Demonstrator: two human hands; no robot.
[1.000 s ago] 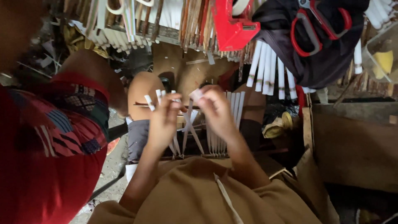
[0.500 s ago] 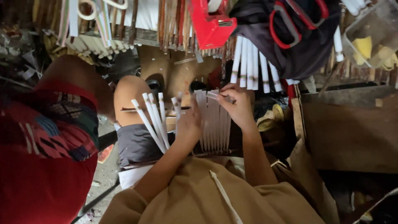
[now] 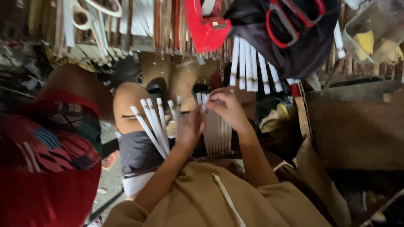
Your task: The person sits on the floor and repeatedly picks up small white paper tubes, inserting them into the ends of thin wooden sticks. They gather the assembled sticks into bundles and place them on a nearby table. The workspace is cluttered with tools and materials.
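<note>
My left hand (image 3: pixel 190 127) grips a fan of thin white sticks (image 3: pixel 152 124) that splay up and to the left over my knee. My right hand (image 3: pixel 226 107) pinches the top of one white stick (image 3: pixel 203 100) just right of the fan, above a flat row of white sticks (image 3: pixel 218 135) lying on my lap. My tan sleeves run down to the bottom of the view. The fingertips of both hands almost meet.
A person in a red patterned garment (image 3: pixel 46 164) sits close on the left. Above hang a red tool (image 3: pixel 205 26), red-handled scissors (image 3: pixel 286 23) on a dark cloth, more white sticks (image 3: pixel 252 67) and bundled wooden strips. A brown board (image 3: pixel 357 130) lies at right.
The sticks in my left hand have spread into a wider fan and shifted left. My right hand has moved in to pinch one stick's top. The view has drifted slightly.
</note>
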